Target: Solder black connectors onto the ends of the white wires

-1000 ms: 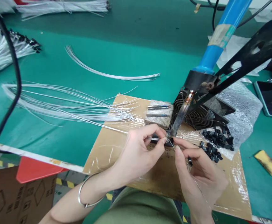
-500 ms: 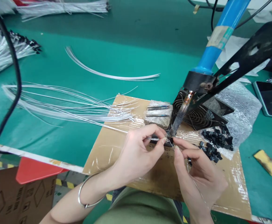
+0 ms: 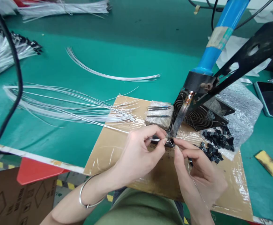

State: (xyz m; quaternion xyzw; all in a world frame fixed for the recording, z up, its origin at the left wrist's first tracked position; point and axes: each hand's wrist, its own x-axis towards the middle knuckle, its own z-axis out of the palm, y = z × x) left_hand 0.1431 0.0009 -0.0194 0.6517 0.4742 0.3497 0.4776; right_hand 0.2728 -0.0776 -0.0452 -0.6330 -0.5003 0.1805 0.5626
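Barely any shift: left hand (image 3: 138,154) pinching white wire (image 3: 115,128) just left of iron tip (image 3: 179,122); right hand (image 3: 203,170) pinching thin strand (image 3: 172,143). Steadiness suggests delicate work ongoing.

Holds left forearm (image 3: 93,191) diagonally from lower left. Has left hand (image 3: 143,151) with its back turned upward, with thumb and index finger closed in a pinch. Holds right hand (image 3: 198,175) just beside, with index finger extended toward left fingertips, with other fingers bent inward.
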